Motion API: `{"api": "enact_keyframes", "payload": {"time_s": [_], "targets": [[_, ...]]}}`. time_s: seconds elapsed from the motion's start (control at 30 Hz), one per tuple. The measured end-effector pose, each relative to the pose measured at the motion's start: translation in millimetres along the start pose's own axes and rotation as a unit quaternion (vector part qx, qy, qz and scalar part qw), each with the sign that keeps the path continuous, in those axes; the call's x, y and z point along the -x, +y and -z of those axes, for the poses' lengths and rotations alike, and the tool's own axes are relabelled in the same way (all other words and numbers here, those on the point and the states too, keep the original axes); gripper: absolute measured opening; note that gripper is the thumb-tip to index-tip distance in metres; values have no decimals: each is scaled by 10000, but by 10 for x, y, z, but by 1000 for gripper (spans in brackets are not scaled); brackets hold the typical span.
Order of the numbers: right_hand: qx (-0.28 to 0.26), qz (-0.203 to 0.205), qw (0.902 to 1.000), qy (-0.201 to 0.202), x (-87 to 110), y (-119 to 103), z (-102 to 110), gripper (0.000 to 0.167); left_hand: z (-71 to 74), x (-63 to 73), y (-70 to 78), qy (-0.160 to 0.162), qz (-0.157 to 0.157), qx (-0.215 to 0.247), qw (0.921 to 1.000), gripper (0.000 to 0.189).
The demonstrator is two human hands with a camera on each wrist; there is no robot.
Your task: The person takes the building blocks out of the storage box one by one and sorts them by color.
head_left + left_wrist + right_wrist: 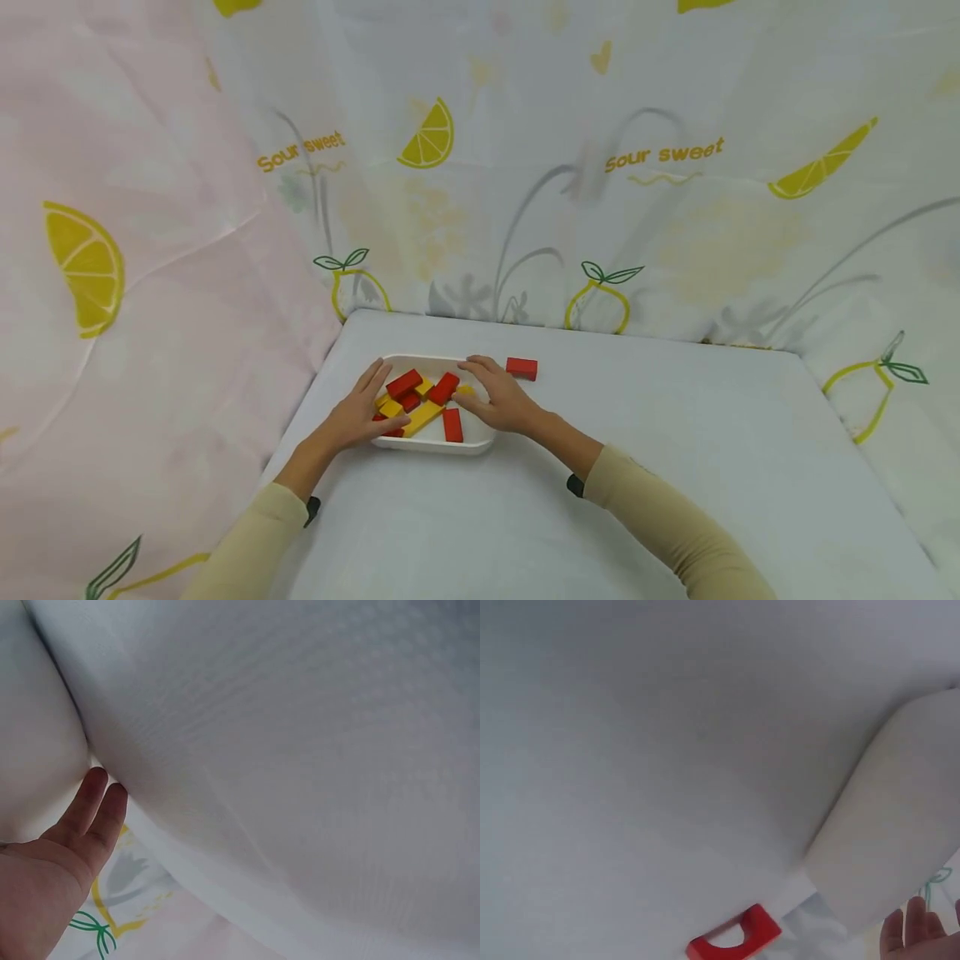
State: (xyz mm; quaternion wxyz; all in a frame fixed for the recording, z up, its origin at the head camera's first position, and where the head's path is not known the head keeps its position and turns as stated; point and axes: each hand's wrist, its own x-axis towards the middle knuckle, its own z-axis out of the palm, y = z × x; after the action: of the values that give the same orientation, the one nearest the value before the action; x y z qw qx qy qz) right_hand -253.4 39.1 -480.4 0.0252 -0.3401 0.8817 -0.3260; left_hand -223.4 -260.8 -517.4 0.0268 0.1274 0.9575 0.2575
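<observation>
Clearly, both hands are around one white tray (pixel 435 447), which stands toward the far left part of the white table (pixel 637 417). The left hand (pixel 358 418) is at the left side of the tray, with its fingers extended along the wall and its thumb reaching over the near left part. The right hand (pixel 504 398) is at the opposite side, also with unfolded fingers, its thumb above the inside. Neither hand pinches a block. Inside the tray lie red and yellow blocks, among them a long yellow block (pixel 422 419), placed diagonally, and a red block (pixel 452 425) to its right. Outside, just beyond the right hand, a red arch block (pixel 521 367) rests on the table; its curved cut-out is visible from the right wrist. Behind hangs a lemon-printed cloth (pixel 517 217).
</observation>
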Motion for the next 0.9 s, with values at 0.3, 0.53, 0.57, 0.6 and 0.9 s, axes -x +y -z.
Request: {"api": "enact_keyframes", "payload": {"time_s": [0.3,0.53,0.57,0.6,0.9], "targets": [[-315,289,9990,-152,-165,-116,-207,52,27,14,-8,-7,-31,189,9998,111],[-679,176,9975,43,-270,-109,-402,52,24,39,-17,29,-60,165,9998,109],[-677,139,9976,76,-282,-106,-424,52,30,41,-14,38,-86,171,9998,109],[-672,57,9977,100,-293,-105,-442,53,34,38,-16,31,-107,158,9998,109],[-586,-195,9979,211,-383,-159,-567,58,20,31,-36,-4,-62,145,9999,107]]}}
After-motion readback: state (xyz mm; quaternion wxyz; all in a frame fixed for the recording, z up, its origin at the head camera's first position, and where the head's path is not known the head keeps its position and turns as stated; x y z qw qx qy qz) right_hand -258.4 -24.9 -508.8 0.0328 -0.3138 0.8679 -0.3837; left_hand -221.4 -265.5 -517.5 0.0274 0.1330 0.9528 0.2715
